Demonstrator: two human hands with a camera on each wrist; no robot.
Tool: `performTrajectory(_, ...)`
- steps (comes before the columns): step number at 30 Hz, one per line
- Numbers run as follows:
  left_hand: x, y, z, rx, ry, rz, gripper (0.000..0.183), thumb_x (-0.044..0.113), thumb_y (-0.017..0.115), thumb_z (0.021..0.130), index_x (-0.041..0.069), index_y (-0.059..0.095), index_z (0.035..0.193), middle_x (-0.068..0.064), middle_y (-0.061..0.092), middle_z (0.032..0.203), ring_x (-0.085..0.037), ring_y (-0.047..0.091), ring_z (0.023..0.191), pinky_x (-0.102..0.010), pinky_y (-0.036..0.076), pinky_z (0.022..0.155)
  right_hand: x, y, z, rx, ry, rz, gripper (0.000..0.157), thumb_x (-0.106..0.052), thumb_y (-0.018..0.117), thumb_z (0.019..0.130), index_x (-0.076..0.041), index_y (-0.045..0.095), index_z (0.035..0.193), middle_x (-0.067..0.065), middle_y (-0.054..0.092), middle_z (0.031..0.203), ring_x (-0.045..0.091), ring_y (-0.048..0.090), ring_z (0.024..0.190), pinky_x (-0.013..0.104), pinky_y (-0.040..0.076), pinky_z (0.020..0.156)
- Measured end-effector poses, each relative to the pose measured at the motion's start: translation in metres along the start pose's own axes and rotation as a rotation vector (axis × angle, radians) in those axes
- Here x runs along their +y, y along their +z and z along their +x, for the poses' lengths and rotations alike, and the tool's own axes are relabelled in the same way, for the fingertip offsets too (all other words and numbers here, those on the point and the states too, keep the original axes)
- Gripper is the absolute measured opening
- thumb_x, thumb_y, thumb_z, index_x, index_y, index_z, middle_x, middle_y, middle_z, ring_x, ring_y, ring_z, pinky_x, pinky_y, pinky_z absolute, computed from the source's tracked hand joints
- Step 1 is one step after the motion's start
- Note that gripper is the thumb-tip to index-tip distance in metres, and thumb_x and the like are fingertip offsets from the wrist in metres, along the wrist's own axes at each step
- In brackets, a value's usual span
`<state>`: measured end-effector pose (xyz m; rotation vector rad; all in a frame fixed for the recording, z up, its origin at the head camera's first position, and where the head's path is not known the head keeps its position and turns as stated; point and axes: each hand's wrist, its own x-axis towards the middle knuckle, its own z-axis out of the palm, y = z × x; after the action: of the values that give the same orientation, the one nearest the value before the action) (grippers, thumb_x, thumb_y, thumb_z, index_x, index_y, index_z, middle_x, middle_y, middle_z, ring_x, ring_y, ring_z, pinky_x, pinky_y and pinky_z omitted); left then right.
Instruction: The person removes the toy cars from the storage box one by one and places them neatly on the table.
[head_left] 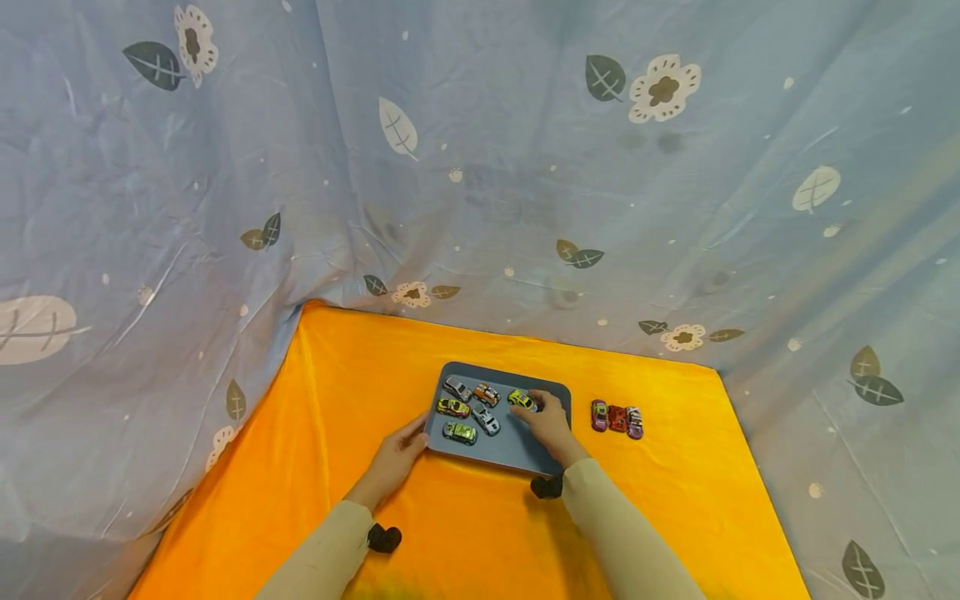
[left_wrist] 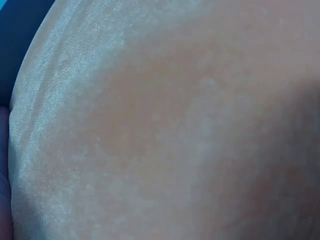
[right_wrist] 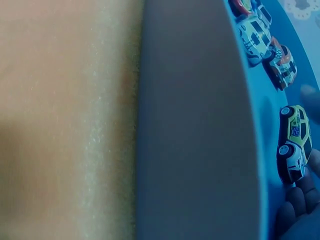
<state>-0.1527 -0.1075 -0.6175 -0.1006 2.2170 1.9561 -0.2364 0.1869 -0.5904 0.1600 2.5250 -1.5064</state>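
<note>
Though creased, orange cloth (head_left: 375, 358) beside drapes (head_left: 495, 200).

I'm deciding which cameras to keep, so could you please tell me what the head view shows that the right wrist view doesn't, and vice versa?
Only the head view shows the left hand holding the edge of the tray, and the row of three toy cars on the orange cloth.

Only the right wrist view clearly shows the side of the yellow car, with two wheels.

Both share the yellow car, right hand, tray, other toy cars and patterned curtain.
</note>
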Motion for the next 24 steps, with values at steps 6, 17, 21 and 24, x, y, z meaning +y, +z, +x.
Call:
performTrajectory(6,-0.004,0.001,0.003,-0.006,0.026,-0.01,0.048,0.019,0.055,0.1,0.023,0.045,0.147,-0.003,0.043,0.148,-0.024,0.046,0.13,-0.041,0.04,0.105,0.001,0.001,0.002,0.029,0.015,-0.056,0.051,-0.02,0.068,0.092,-0.001,0.052,0.136,0.021,0.049,0.131,0.032,0.049,0.114,0.049,0.043,0.098)
performTrajectory(17,-0.001,-0.001,0.001,-0.014,0.01,-0.011,0.048,0.021,0.056,0.1,0.026,0.045,0.147,-0.001,0.044,0.147,-0.022,0.047,0.13,-0.042,0.039,0.106,-0.002,0.006,-0.002,0.056,-0.017,-0.194,0.04,-0.014,0.07,0.09,0.001,0.06,0.126,0.014,0.058,0.108,0.025,0.052,0.092,0.039,0.048,0.08)
performTrajectory(21,-0.002,-0.001,0.001,-0.002,0.005,-0.002,0.048,0.021,0.055,0.1,0.026,0.045,0.146,-0.001,0.044,0.148,-0.023,0.044,0.132,-0.043,0.037,0.108,-0.006,0.005,-0.006,0.002,-0.018,-0.257,0.04,-0.015,0.071,0.089,0.0,0.058,0.124,0.013,0.057,0.106,0.025,0.052,0.091,0.04,0.048,0.081)
performTrajectory(24,-0.003,-0.001,0.0,0.009,0.006,0.003,0.048,0.02,0.055,0.1,0.026,0.046,0.146,-0.002,0.043,0.148,-0.024,0.043,0.133,-0.044,0.036,0.108,-0.011,0.002,-0.009,-0.04,-0.009,-0.291,0.041,-0.015,0.071,0.089,0.001,0.058,0.124,0.013,0.058,0.108,0.025,0.052,0.092,0.042,0.049,0.084)
